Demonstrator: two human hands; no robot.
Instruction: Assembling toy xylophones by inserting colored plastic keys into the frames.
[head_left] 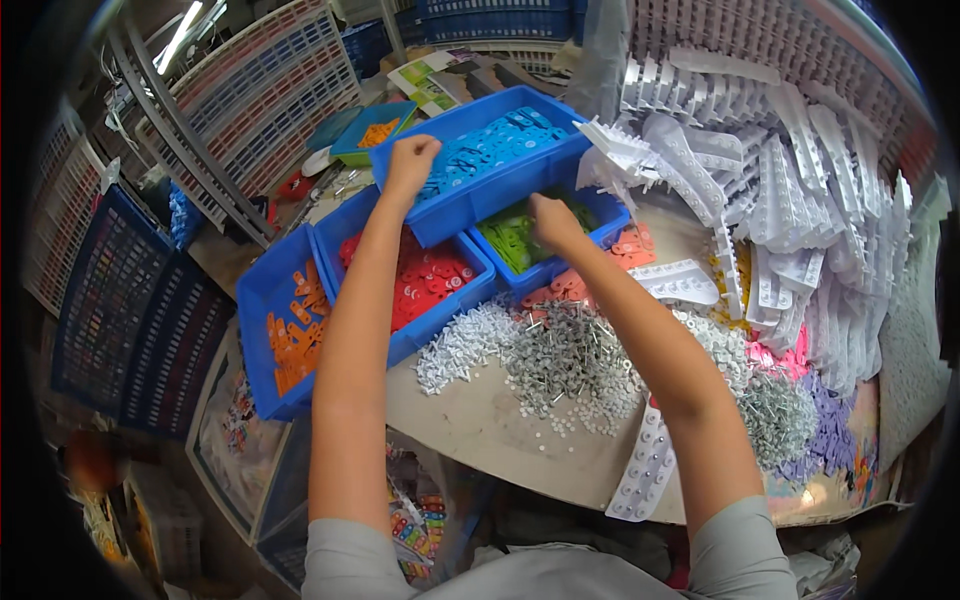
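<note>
My left hand (412, 163) is closed at the left end of the upper blue bin (497, 190), over the blue plastic pieces (500, 145). Whatever its fingers pinch is too small to make out. Lower and to the right, my right hand (553, 222) reaches into a blue bin of flat green pieces (508, 240). Its fingers are curled, and I cannot see what lies in them. The upper bin sits tilted across the bins below it. Near the table's front edge, partly under my right forearm, lies a white plastic strip (642, 468) with round sockets and metal pins.
Bins of red pieces (432, 285) and orange pieces (290, 345) stand at the left. Loose white parts (465, 345), metal screws (565, 355) and purple pieces (825, 430) cover the table (470, 415). White strips (790, 200) are heaped high at the right.
</note>
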